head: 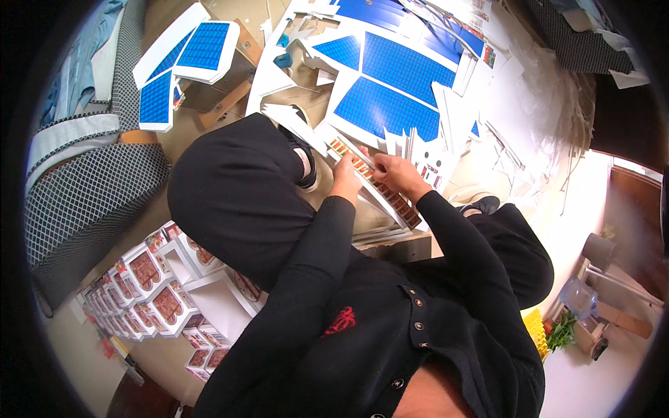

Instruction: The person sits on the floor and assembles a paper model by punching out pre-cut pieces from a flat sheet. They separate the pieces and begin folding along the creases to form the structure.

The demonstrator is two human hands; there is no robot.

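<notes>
A long, narrow strip of white board (397,201) printed with a row of orange-brown window-like panels slants across my lap. My left hand (349,175) grips its upper part from the left side. The fingertips of my right hand (401,173) are bent and pinched together at the strip's right edge. Whether they hold a separate sliver there is too small to tell. White offcuts (412,143) stand on edge just beyond my right hand. Past both hands lie white boards with blue roof-tile panels (387,107).
More blue-tiled pieces (201,49) rest on a wooden box (217,96) at upper left. Assembled printed model houses (167,303) crowd the floor at lower left. Mesh-covered seating (94,209) stands left. Clear plastic sheeting (564,115) and thin strips lie at right.
</notes>
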